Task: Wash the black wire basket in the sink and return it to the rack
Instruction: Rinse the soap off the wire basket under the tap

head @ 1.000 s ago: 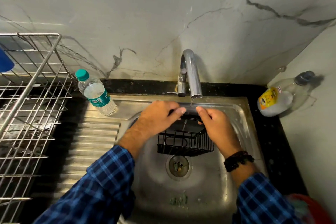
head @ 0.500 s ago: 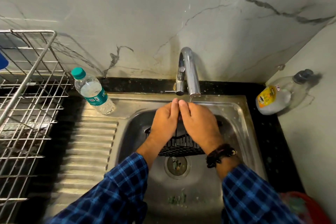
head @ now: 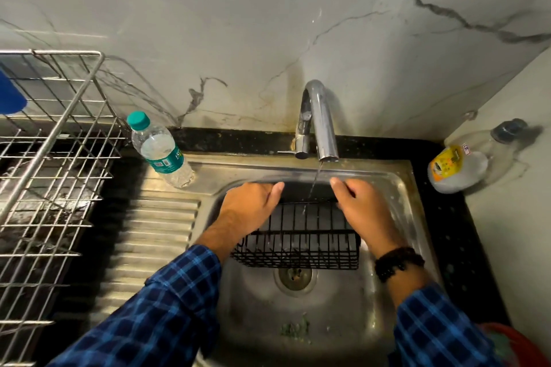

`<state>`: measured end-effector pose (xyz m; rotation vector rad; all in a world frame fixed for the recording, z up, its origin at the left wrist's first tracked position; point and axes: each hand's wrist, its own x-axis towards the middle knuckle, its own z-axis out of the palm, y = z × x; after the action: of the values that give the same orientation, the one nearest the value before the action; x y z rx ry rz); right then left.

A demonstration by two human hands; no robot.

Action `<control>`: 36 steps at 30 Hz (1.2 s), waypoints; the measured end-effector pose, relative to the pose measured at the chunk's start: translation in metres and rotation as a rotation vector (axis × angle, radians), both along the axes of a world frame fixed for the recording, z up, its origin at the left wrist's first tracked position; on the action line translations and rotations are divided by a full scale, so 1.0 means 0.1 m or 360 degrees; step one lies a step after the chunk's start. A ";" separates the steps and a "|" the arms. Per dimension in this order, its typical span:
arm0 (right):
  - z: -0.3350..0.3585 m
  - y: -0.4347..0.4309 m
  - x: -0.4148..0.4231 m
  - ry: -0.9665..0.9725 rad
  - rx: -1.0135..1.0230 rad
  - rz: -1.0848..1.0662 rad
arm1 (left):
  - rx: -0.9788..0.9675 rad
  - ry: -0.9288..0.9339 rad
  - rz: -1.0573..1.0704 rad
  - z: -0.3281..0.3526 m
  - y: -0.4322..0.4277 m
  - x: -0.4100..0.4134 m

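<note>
Now: basket (head: pixel 298 237) is in the sink (head: pixel 331 325), under the thin stream from the tap (head: pixel 320 119), above the drain (head: pixel 293 277). My left hand (head: pixel 253 205) lies over its left end, fingers nearly straight; whether it grips, I cannot tell. My right hand (head: pixel 365 213) holds the right end, fingers bent over the rim.

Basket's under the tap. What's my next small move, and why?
Probably slide the black wire basket sideways under the stream: the thin water from the tap strikes only its middle, while the left hand and right hand cover its ends.
</note>
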<state>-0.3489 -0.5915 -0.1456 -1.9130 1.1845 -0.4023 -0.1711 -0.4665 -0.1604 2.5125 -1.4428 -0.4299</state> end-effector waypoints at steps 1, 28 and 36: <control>0.02 -0.01 0.05 0.0328 -0.0178 0.0121 | 0.0038 -0.0069 -0.0003 0.04 -0.04 -0.06; 0.17 0.21 0.29 -0.0055 -0.0127 0.0062 | -0.0773 0.0881 0.0518 -0.09 -0.06 -0.08; 0.34 0.15 0.37 0.0331 -0.0713 0.0510 | -0.0521 0.0339 0.0330 0.01 -0.19 -0.15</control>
<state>-0.3120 -0.5760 -0.1113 -2.5386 0.9422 -0.3170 -0.1858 -0.4856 -0.1590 2.2463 -1.0639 -0.3753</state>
